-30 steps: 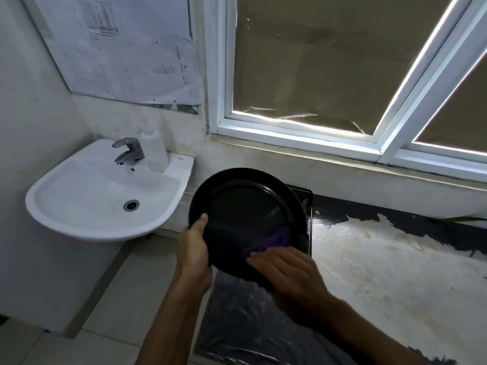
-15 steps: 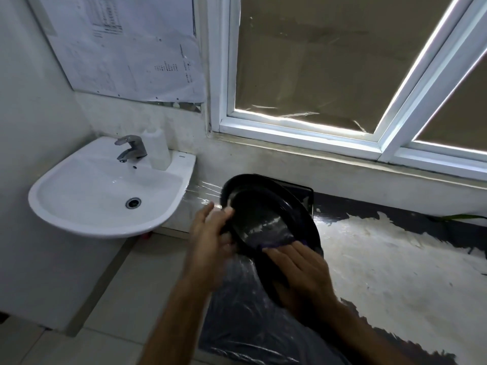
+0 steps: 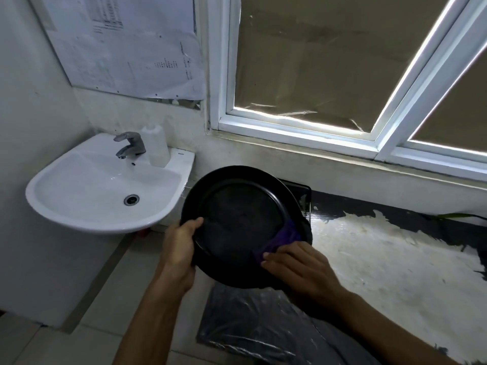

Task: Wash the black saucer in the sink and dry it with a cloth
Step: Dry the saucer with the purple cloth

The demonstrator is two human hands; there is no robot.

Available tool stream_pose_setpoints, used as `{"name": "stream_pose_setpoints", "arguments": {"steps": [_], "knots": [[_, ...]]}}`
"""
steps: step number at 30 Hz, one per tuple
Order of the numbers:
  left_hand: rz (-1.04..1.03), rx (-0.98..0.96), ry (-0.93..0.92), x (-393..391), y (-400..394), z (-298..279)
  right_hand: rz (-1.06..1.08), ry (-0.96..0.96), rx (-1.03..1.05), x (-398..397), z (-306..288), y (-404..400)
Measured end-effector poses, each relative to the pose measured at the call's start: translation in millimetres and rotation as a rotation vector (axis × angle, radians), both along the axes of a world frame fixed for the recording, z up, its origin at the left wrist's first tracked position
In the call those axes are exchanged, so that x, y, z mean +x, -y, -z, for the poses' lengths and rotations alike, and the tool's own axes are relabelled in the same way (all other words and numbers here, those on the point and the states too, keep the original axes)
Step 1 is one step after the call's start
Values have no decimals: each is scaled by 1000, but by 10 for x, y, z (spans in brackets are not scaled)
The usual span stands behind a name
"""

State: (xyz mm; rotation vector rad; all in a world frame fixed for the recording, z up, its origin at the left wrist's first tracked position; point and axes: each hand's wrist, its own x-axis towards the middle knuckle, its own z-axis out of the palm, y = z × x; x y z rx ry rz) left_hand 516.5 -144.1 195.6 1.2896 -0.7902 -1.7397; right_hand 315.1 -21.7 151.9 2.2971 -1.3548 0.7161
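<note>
The black saucer (image 3: pixel 238 217) is held up in front of me, tilted with its face toward the camera, to the right of the white sink (image 3: pixel 87 191). My left hand (image 3: pixel 178 248) grips its left rim, thumb over the edge. My right hand (image 3: pixel 295 270) presses a purple cloth (image 3: pixel 280 239) against the saucer's lower right rim, fingers curled over the cloth. Most of the cloth is hidden under that hand.
A chrome tap (image 3: pixel 130 144) and a white bottle (image 3: pixel 156 144) stand at the back of the sink. A black counter (image 3: pixel 395 248) with white patches runs to the right under the window. Plastic-wrapped dark sheeting (image 3: pixel 250 322) lies below the saucer.
The saucer was turned edge-on half a second ago and now faces me flat again. My left hand has regripped the left rim; the right hand with the cloth slid along the lower right rim.
</note>
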Motion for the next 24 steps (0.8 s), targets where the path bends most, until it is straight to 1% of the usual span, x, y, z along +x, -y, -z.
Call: {"name": "stream_pose_setpoints", "arguments": {"steps": [4,6,8,11,13,16,18,20,24], "knots": [[173,-49,20,193,89,-136,-112,-30,33,-256,-160,29],[198,-85,22,211,130,-186,-103,-30,33,-311,-185,53],[201,-69,9,160,136,-187,-57,2,20,-307,-162,54],[114,-7,-121,32,62,-100,19,50,-22,-176,-94,-9],[51,-90,-186,-94,-107,-14,98,107,-53,31,-60,-38],[33,-244,-131,-408,-517,60,252,260,-29,459,-28,19],[-22,-316,-43,-547,-657,102,287,325,0,670,-2,51],[-114,-245,9,-550,-577,132,275,290,3,737,-2,31],[-140,-148,-11,-338,-391,172,136,87,-2,449,-7,-71]]}}
